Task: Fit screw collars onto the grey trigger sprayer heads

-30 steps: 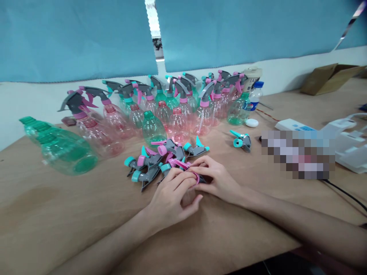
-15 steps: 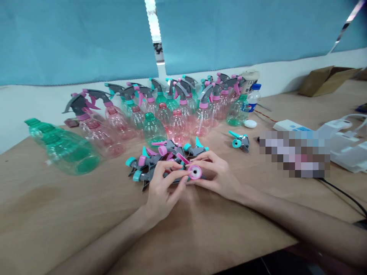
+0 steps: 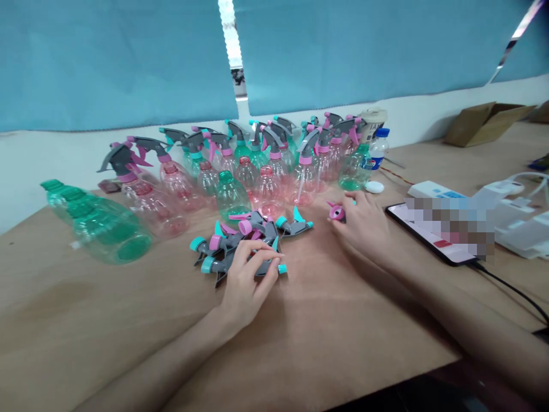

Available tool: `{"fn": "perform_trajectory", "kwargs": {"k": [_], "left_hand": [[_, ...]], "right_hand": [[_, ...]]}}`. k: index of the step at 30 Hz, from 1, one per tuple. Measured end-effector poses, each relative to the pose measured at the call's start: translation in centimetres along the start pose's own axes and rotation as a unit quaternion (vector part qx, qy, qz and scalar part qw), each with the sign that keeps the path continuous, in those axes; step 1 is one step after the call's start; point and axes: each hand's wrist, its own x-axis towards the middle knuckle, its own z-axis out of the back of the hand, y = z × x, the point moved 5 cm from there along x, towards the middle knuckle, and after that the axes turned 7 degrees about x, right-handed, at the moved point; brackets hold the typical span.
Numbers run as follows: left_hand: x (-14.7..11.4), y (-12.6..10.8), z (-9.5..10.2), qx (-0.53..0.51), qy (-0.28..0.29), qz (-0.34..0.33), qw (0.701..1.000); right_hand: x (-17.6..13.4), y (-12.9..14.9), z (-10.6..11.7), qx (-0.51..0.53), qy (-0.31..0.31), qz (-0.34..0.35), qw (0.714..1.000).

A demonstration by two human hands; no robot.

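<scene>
My right hand (image 3: 364, 226) is closed around a grey spray head with a pink collar (image 3: 337, 213), low over the table at the right of the pile. The collar's opening faces me, and a bit of teal shows behind the fingers. My left hand (image 3: 245, 280) stays at the front of the pile, thumb and fingertips brought together in a pinch; whatever is between them is too small to make out. Beside and behind it lie several loose spray heads (image 3: 227, 240) in grey with pink or teal parts. One teal-and-grey spray head (image 3: 295, 224) rests at the pile's right edge.
Several pink and green bottles (image 3: 269, 191) stand behind, many with spray heads fitted. Green bottles (image 3: 107, 229) lean at the left. To the right are a phone (image 3: 429, 232) with a cable, white chargers (image 3: 510, 212), a blue-capped bottle (image 3: 378, 150) and a cardboard box (image 3: 484, 126).
My right hand has carried the pink-collared spray head away from my left hand, rightward and back, to where a loose teal spray head lay. My left hand has barely moved.
</scene>
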Motion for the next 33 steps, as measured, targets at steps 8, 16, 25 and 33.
{"fn": "perform_trajectory", "kwargs": {"k": [8, 16, 25, 33], "left_hand": [[-0.1, 0.2, -0.4, -0.013, 0.021, -0.001, 1.0], [0.0, 0.0, -0.5, -0.001, 0.036, 0.001, 0.999], [-0.1, 0.1, -0.7, -0.012, 0.049, -0.005, 0.999], [-0.1, 0.0, -0.8, -0.008, 0.056, -0.005, 0.998]], "right_hand": [[-1.6, 2.4, -1.6, -0.007, 0.042, 0.06, 0.997], [-2.1, 3.3, -2.3, 0.0, 0.074, 0.114, 0.991], [-1.5, 2.2, -0.4, -0.122, 0.046, 0.05, 0.99], [-1.9, 4.2, -0.3, 0.025, 0.034, 0.131, 0.991]]}}
